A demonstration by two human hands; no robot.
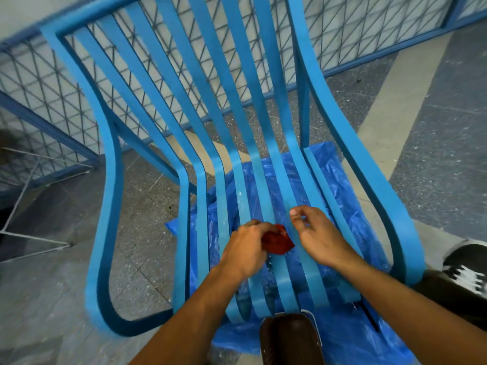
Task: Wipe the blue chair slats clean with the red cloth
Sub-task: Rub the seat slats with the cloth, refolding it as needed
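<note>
A blue slatted chair point(279, 143) fills the view, its long slats curving from the backrest down into the seat. My left hand point(247, 248) grips a bunched red cloth point(278, 241) and holds it against the middle seat slats. My right hand point(320, 237) hovers just right of the cloth over the seat slats. Its fingers are loosely curled and its thumb and forefinger nearly meet with nothing in them. A few pale specks show on the slats above the cloth.
A blue plastic sheet point(342, 191) lies on the speckled floor under the seat. A blue-framed wire mesh fence point(342, 35) stands behind the chair. My dark shoe point(290, 338) is at the seat's front edge, another black and white shoe point(467, 267) at right.
</note>
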